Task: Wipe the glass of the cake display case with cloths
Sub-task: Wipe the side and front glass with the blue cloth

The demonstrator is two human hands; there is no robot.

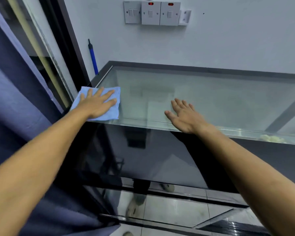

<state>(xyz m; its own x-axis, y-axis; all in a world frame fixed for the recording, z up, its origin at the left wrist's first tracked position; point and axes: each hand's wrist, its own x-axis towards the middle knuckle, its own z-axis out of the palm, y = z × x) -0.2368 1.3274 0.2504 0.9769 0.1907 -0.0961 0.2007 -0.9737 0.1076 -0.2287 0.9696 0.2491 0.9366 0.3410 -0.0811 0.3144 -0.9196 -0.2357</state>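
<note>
The cake display case has a flat glass top (pixel 211 99) in a dark frame and a dark glass front (pixel 152 155) below it. A light blue cloth (pixel 115 92) lies flat on the top's near left corner. My left hand (pixel 96 103) presses down on the cloth with its fingers spread straight. My right hand (pixel 184 114) is open over the glass near the front edge, fingers straight, holding nothing; whether it touches the glass I cannot tell.
A blue curtain (pixel 15 99) hangs close on the left beside a dark door frame. A blue-handled pole (pixel 93 57) leans in the back corner. Wall switches (pixel 152 12) sit above the case. Something pale yellow (pixel 271 138) shows inside at the right. Tiled floor lies below.
</note>
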